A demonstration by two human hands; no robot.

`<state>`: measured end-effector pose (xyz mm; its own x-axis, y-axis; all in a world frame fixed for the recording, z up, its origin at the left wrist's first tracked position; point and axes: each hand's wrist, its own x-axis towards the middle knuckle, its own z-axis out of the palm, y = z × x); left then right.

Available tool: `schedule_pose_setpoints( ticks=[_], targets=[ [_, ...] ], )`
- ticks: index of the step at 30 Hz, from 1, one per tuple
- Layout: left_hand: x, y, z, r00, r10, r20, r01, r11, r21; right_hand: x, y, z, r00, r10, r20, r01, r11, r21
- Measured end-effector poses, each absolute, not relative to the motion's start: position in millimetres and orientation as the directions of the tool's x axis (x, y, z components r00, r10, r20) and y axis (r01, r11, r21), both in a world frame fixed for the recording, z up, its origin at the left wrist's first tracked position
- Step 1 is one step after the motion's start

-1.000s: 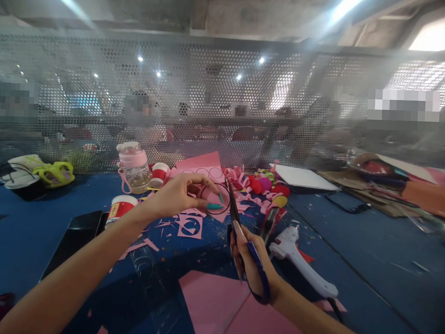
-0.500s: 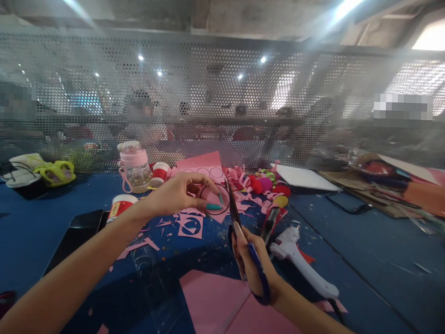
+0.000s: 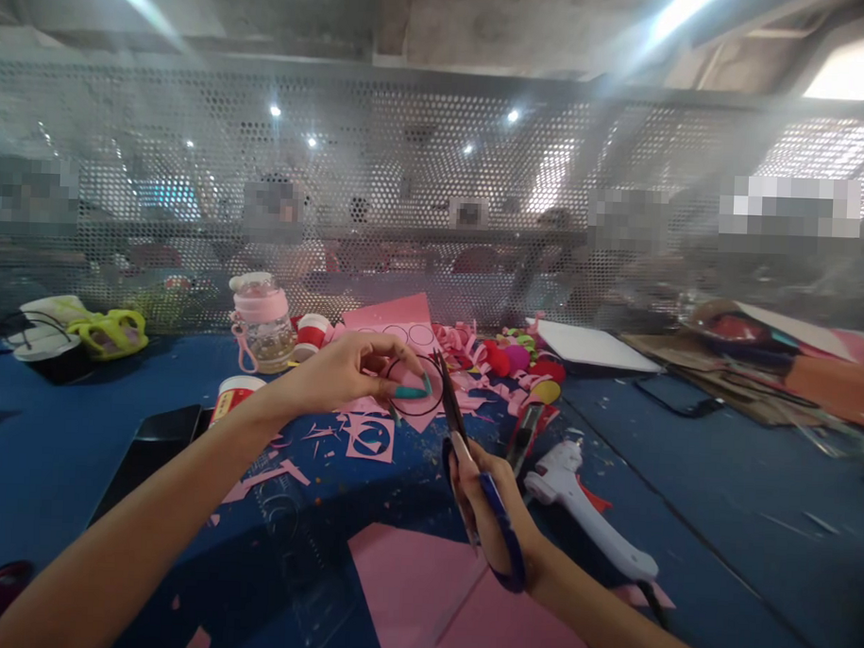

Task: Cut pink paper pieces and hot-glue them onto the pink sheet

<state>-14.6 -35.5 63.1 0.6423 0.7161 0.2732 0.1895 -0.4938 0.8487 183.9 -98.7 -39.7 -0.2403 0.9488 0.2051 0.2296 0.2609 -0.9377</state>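
My left hand, with long teal nails, pinches a piece of pink paper that has a dark circle drawn on it. In my right hand are scissors with dark blue handles, my fingers through the loops. The blades point away from me and lie right at the paper's right edge, near the drawn line. Whether the blades are cutting into it I cannot tell. Below the hands, a larger sheet of pink paper lies on the blue table. Pink offcuts, one with a round hole, lie under the left hand.
A white glue gun and a box cutter lie right of my right hand. A pink-lidded bottle, a red-and-white paper cup and a black object stand left. A perforated metal screen rises behind.
My left fingers have shifted slightly on the pink paper, and the piece has moved a little left. The scissors stay almost in the same place.
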Motion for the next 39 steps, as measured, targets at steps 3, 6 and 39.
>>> schedule_pose_setpoints(
  ticks=[3,6,39],
  targets=[
    [-14.6,-36.0,63.6,0.649,0.709,0.277,0.193,-0.505,0.841,182.1,-99.1,-41.8,-0.238,0.951,0.199,0.190,0.246,-0.951],
    [-15.7,-35.8,64.0,0.656,0.705,0.270,0.209,-0.513,0.832,181.4,-98.7,-43.1,-0.232,0.950,0.207,0.176,0.251,-0.952],
    [-24.3,-26.5,60.5,0.646,0.706,0.291,0.220,-0.537,0.814,187.0,-96.2,-42.7,-0.254,0.948,0.192,0.258,0.258,-0.931]
  ],
)
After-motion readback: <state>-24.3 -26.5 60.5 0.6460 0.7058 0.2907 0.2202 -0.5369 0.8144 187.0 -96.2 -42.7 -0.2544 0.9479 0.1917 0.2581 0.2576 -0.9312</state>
